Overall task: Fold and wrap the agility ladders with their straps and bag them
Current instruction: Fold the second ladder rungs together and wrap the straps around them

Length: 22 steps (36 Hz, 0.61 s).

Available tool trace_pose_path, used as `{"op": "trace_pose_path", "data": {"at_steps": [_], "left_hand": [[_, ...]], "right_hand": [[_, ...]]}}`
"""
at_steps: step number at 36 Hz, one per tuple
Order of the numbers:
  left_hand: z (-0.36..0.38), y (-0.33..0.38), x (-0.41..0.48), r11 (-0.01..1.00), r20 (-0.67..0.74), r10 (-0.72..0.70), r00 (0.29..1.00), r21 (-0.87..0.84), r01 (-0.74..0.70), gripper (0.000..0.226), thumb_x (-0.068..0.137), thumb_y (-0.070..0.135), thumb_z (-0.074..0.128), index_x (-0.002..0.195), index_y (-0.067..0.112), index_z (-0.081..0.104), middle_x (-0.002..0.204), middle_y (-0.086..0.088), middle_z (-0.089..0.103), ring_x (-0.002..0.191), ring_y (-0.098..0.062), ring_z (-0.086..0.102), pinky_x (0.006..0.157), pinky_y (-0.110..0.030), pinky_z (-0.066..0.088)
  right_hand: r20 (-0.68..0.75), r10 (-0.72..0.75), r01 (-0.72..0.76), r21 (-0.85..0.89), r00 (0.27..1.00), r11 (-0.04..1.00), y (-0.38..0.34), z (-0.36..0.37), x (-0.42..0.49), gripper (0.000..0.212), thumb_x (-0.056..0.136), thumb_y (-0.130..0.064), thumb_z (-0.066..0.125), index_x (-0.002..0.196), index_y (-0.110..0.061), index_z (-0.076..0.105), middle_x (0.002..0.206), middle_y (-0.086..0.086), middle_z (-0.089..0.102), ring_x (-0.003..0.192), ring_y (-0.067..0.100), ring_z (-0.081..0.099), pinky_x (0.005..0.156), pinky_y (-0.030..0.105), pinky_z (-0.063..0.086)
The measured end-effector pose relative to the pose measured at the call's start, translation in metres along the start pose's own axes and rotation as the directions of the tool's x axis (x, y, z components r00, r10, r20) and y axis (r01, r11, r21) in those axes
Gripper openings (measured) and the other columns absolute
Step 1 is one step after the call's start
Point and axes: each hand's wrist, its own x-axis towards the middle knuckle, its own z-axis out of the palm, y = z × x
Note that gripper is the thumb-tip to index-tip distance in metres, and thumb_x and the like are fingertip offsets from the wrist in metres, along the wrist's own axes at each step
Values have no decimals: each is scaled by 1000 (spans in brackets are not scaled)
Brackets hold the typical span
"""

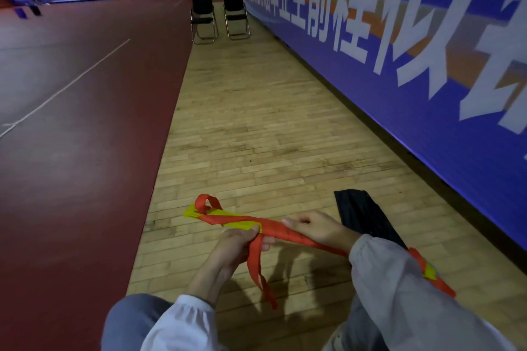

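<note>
A folded agility ladder (196,212), a flat stack of yellow rungs, is held above the wooden floor with an orange strap (285,232) wound around it. My left hand (239,245) pinches the strap near the bundle's middle, and the strap's loose end hangs down below that hand. My right hand (316,226) grips the wrapped bundle from above. The bundle's right end pokes out behind my right sleeve. A black bag (365,219) lies flat on the floor just beyond my right hand.
A long blue banner wall (413,80) runs along the right. Two black folding chairs (219,14) stand far ahead. A red court surface (85,122) borders the wooden strip (256,122) on the left. My knees and sleeves fill the bottom edge.
</note>
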Motion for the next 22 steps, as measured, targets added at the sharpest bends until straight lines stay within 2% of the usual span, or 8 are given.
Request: {"op": "trace_pose_path", "data": {"at_steps": [5, 10, 13, 16, 19, 22], "left_hand": [[1, -3, -1, 997, 34, 19, 999, 68, -22, 35, 98, 16, 47, 101, -15, 65, 77, -9, 75, 62, -11, 68, 59, -17, 51], [1, -2, -3, 994, 66, 24, 998, 101, -31, 35, 99, 15, 46, 97, -13, 68, 73, -8, 74, 62, -10, 68, 56, -18, 49], [-1, -3, -3, 988, 63, 10, 998, 156, -20, 36, 99, 22, 47, 92, -1, 74, 80, -11, 74, 70, -12, 67, 63, -22, 46], [-1, -1, -3, 989, 51, -21, 999, 150, 13, 32, 99, 23, 47, 93, 5, 72, 96, -11, 74, 74, -13, 66, 67, -25, 45], [2, 5, -6, 991, 57, -93, 994, 99, 87, 24, 98, 28, 48, 106, 12, 64, 104, -11, 72, 72, -13, 67, 65, -25, 44], [2, 10, -7, 983, 33, -171, 985, 73, 169, 34, 95, 41, 47, 108, 14, 63, 99, -8, 73, 70, -12, 67, 65, -24, 43]], "right_hand": [[6, -2, 2, -21, 1000, 1000, 0, -1, -1, 32, 91, -44, 62, 70, -20, 62, 67, -10, 57, 61, -2, 53, 56, 8, 37], [12, -10, 10, -9, 1000, 1000, 0, -2, -1, 28, 91, -40, 63, 68, -25, 62, 65, -12, 57, 63, 0, 53, 60, 14, 37], [2, 11, -11, 12, 1000, 1000, 0, -5, -1, 22, 87, -41, 68, 84, -19, 66, 70, -9, 60, 66, 3, 56, 63, 17, 41], [-18, -2, 2, 33, 1000, 999, -2, -6, -1, 29, 86, -37, 71, 97, -11, 66, 72, -7, 60, 66, 4, 57, 62, 17, 42], [-67, -32, 32, 3, 997, 999, -2, -4, -1, 22, 84, -37, 73, 88, -18, 63, 74, -7, 59, 68, 6, 56, 65, 21, 43], [-99, -46, 43, -27, 994, 999, -1, -1, 0, 20, 81, -37, 76, 80, -25, 60, 75, -7, 59, 70, 7, 56, 67, 24, 44]]}}
